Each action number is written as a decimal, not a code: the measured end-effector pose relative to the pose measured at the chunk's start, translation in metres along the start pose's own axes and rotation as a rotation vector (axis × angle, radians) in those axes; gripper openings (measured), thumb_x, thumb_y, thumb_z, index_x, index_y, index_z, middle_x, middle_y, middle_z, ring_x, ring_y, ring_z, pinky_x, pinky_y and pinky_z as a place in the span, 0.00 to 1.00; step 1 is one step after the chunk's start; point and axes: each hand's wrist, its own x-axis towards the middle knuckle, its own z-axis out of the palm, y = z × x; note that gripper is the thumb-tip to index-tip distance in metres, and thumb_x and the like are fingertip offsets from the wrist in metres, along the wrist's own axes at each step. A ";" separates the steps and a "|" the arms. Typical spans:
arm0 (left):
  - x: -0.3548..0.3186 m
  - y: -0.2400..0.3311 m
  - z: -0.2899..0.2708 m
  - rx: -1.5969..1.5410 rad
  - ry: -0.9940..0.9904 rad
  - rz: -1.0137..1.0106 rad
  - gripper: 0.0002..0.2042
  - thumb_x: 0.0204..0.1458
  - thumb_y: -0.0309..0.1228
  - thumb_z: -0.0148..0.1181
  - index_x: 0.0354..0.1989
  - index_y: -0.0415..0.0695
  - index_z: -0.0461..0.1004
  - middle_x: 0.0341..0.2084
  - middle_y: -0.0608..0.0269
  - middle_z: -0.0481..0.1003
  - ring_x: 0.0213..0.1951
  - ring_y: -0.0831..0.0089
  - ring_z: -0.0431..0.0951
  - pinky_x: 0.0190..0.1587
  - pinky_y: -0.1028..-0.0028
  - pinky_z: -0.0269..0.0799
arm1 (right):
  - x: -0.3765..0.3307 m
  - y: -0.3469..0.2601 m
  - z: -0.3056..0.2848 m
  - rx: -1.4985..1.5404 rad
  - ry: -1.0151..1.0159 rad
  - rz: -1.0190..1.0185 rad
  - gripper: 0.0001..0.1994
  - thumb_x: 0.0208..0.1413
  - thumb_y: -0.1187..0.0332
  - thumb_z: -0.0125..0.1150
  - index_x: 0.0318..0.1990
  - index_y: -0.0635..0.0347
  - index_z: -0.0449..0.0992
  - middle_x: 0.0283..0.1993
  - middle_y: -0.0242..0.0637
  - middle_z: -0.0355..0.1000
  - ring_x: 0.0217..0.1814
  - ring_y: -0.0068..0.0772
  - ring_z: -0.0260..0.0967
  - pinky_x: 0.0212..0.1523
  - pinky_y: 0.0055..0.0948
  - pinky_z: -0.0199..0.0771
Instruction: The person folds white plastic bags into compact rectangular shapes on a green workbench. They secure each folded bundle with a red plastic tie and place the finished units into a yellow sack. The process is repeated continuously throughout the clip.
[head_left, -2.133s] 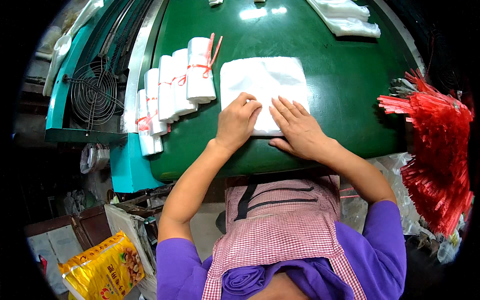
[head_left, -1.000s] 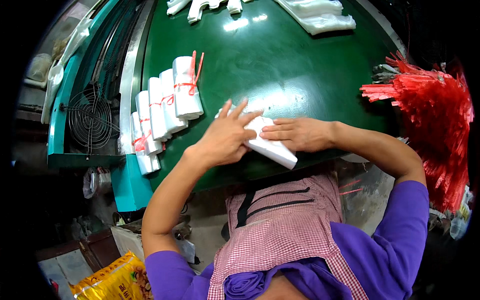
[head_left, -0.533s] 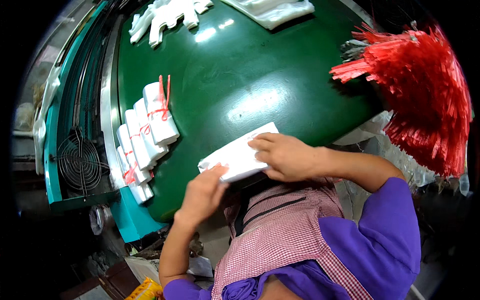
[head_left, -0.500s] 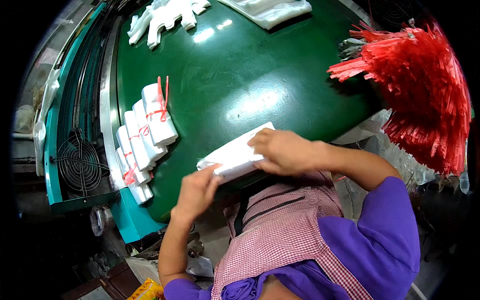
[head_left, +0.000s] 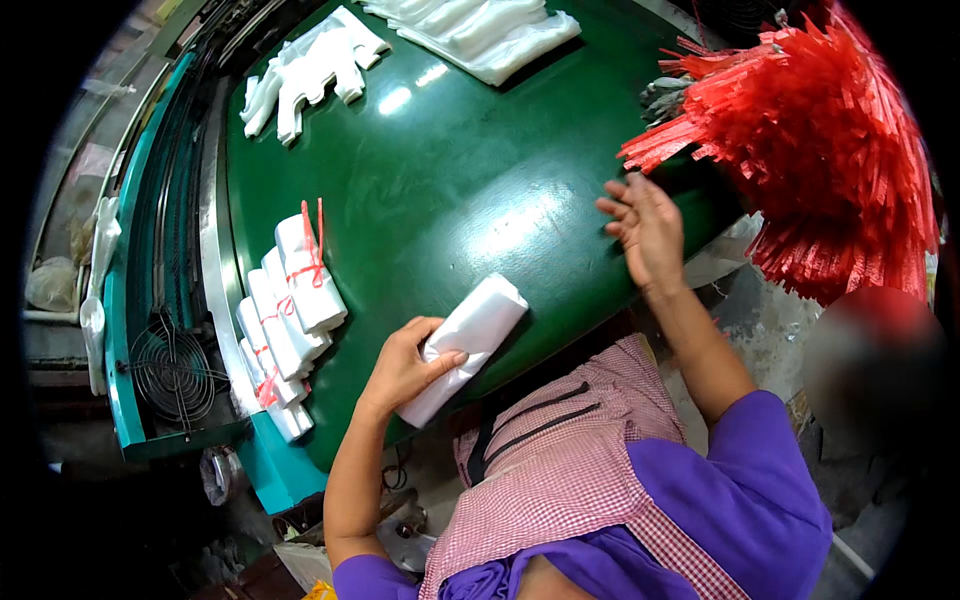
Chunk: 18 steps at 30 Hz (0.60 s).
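Left hand (head_left: 412, 362) holds a white roll (head_left: 478, 325) while the right hand (head_left: 650, 235) is out by the red strips (head_left: 800, 130).
From my remote seat I see the roll slanted at the near edge of the green bench (head_left: 400, 190), no tie showing on it; the left fingers are wrapped round its lower part, thumb across the top — probably so the slick plastic won't spring open. The right fingers are loosely spread and look empty, just beside the strips' ends, though I can't tell whether they touch. The strips hang bunched at the right, I'd judge to keep them within easy reach. Tied rolls (head_left: 308, 270) lie staggered along the left side, and white bags (head_left: 480, 35) lie at the far side — likely parked out of the hands' way.
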 end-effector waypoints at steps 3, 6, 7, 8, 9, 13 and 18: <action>-0.010 -0.001 0.013 0.085 0.113 0.089 0.16 0.45 0.32 0.67 0.39 0.38 0.72 0.33 0.56 0.72 0.36 0.61 0.74 0.40 0.69 0.69 | 0.030 -0.012 -0.013 -0.029 0.023 -0.028 0.12 0.63 0.65 0.52 0.41 0.67 0.71 0.38 0.39 0.73 0.36 0.31 0.76 0.27 0.21 0.76; -0.035 0.000 0.026 -0.135 0.144 0.050 0.15 0.51 0.29 0.60 0.45 0.38 0.67 0.38 0.55 0.73 0.39 0.68 0.74 0.43 0.72 0.68 | 0.032 0.002 0.012 -0.114 0.043 -0.171 0.10 0.63 0.66 0.51 0.38 0.66 0.72 0.31 0.39 0.74 0.28 0.27 0.75 0.26 0.19 0.75; -0.049 -0.003 0.029 -0.198 0.179 -0.002 0.15 0.53 0.28 0.58 0.47 0.38 0.67 0.39 0.57 0.73 0.40 0.71 0.73 0.43 0.74 0.68 | 0.019 0.013 0.031 -0.224 -0.011 -0.186 0.11 0.63 0.66 0.50 0.36 0.65 0.72 0.30 0.37 0.73 0.28 0.25 0.74 0.25 0.19 0.74; -0.061 -0.012 0.038 -0.488 0.257 -0.038 0.17 0.57 0.30 0.55 0.51 0.36 0.65 0.39 0.62 0.73 0.41 0.75 0.72 0.45 0.76 0.67 | 0.000 0.026 0.045 -0.390 -0.106 -0.168 0.12 0.62 0.65 0.53 0.36 0.65 0.75 0.29 0.36 0.74 0.27 0.23 0.73 0.27 0.20 0.74; -0.068 -0.020 0.039 -0.664 0.306 -0.052 0.18 0.58 0.32 0.54 0.54 0.35 0.64 0.43 0.62 0.72 0.43 0.74 0.72 0.48 0.75 0.67 | -0.020 0.044 0.054 -0.489 -0.240 -0.069 0.11 0.61 0.65 0.54 0.35 0.65 0.75 0.27 0.35 0.74 0.26 0.23 0.74 0.26 0.22 0.74; -0.085 -0.023 0.029 -1.104 0.229 -0.120 0.24 0.49 0.32 0.64 0.54 0.35 0.66 0.46 0.59 0.74 0.47 0.73 0.74 0.52 0.72 0.67 | -0.103 0.074 0.089 -0.887 -1.267 0.018 0.07 0.45 0.77 0.53 0.33 0.67 0.75 0.36 0.55 0.74 0.34 0.55 0.74 0.36 0.45 0.74; -0.089 -0.021 0.015 -1.250 0.049 -0.121 0.25 0.41 0.30 0.70 0.49 0.35 0.70 0.42 0.59 0.77 0.43 0.72 0.77 0.49 0.71 0.71 | -0.144 0.067 0.074 -0.946 -1.765 0.005 0.10 0.53 0.70 0.52 0.39 0.66 0.74 0.39 0.55 0.73 0.43 0.56 0.71 0.44 0.47 0.71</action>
